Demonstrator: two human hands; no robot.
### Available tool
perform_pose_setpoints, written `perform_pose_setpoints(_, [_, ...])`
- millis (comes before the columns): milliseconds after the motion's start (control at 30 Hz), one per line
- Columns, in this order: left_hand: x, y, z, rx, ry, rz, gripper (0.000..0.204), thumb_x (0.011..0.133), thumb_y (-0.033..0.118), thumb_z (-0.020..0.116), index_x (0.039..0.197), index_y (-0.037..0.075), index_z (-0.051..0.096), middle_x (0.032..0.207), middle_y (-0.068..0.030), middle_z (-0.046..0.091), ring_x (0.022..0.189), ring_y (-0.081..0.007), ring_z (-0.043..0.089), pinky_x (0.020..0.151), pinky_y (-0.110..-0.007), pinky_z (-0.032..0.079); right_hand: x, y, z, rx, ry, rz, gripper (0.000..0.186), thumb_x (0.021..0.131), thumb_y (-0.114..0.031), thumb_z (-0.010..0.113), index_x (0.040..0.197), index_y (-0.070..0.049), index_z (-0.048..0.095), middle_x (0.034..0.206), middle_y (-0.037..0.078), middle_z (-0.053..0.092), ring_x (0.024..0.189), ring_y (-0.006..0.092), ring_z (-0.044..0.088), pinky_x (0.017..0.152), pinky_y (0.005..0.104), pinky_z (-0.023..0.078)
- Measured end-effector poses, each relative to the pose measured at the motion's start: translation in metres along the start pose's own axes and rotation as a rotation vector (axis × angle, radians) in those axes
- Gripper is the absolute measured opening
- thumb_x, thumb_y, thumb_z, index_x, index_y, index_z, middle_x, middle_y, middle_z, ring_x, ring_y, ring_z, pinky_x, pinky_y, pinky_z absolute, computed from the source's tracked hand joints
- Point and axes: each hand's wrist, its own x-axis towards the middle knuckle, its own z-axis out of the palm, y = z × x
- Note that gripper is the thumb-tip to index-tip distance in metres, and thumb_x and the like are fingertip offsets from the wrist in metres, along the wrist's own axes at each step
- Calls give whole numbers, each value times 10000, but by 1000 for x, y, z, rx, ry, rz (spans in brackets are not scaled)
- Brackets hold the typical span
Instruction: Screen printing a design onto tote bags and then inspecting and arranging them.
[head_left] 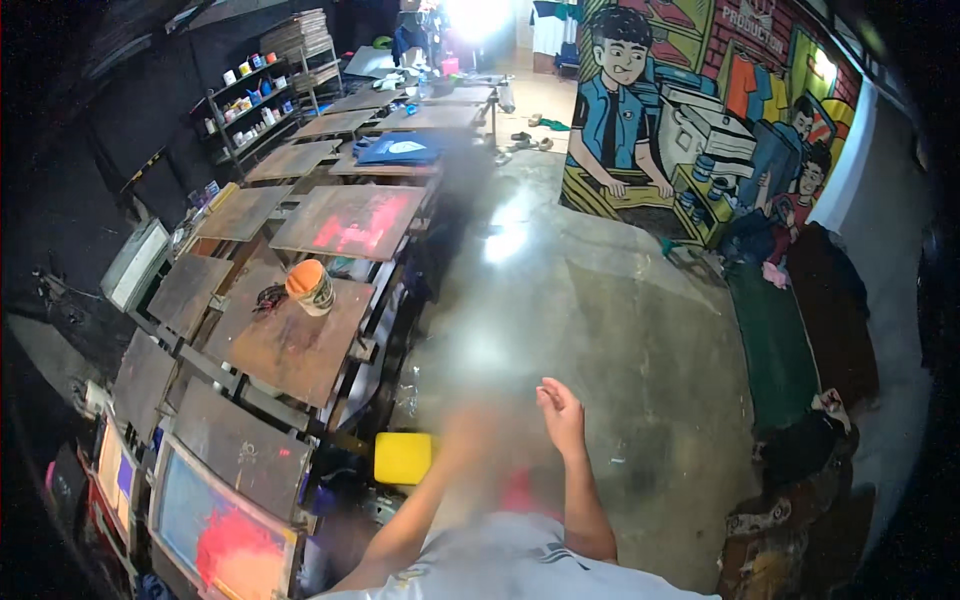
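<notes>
My right hand (563, 418) is raised in front of me over the concrete floor. Its fingers are loosely bent and a little apart, and nothing shows in them. A hazy smear covers my left hand (468, 432), so its fingers cannot be made out. Nearest to that hand is a yellow square-topped object (403, 458), low beside the tables. At the lower left leans a framed printing screen (228, 515) with a pink ink patch. A tub with an orange inside (311, 289) stands on one brown board, next to a dark tangled cord (270, 298).
Rows of print boards (290, 345) run away along my left, one stained pink (348, 222). Blue folded cloth (398, 148) lies farther back. Shelves of bottles (250, 105) stand by the dark wall. A painted mural panel (690, 120) and dark fabric-covered seating (765, 345) line the right.
</notes>
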Motion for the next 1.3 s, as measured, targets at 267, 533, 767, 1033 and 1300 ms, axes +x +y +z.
perform_pose_setpoints(267, [153, -50, -4, 209, 214, -20, 253, 911, 60, 640, 1158, 13, 623, 867, 54, 556, 787, -49, 535, 737, -206, 443, 198, -8, 3, 32, -45, -148, 354, 933, -191, 663, 1229, 1, 638, 1036, 132, 730, 857, 172, 675, 805, 308, 529])
perform_pose_setpoints(533, [256, -100, -10, 94, 385, -86, 261, 887, 33, 638, 1148, 20, 637, 924, 16, 620, 794, -60, 574, 765, -209, 476, 287, -1, 10, -147, -720, -35, 213, 916, -189, 664, 1039, -20, 704, 956, 91, 725, 841, 142, 646, 770, 315, 518])
perform_pose_setpoints(767, [403, -116, -57, 47, 338, -206, 267, 868, -14, 616, 1132, 17, 644, 909, 6, 620, 824, -74, 589, 764, -233, 493, 329, 67, 65, -264, -1278, -57, 301, 839, -246, 660, 1025, -14, 708, 850, 161, 709, 804, 296, 684, 745, 406, 530])
perform_pose_setpoints(1033, [593, -147, -116, 100, 301, 91, 204, 901, 68, 650, 1101, 28, 662, 873, 4, 639, 773, -65, 575, 711, -232, 478, 487, 112, 150, -304, -1418, -232, 271, 895, -246, 629, 1060, -53, 723, 883, 163, 713, 746, 232, 658, 707, 398, 511])
perform_pose_setpoints(1300, [708, -107, -130, 110, 302, 33, 168, 910, 99, 660, 1062, 30, 680, 877, 6, 637, 788, -62, 574, 714, -234, 470, 598, -17, 207, -457, -1513, -199, 150, 862, -148, 625, 890, -15, 687, 857, 170, 673, 776, 338, 645, 724, 437, 498])
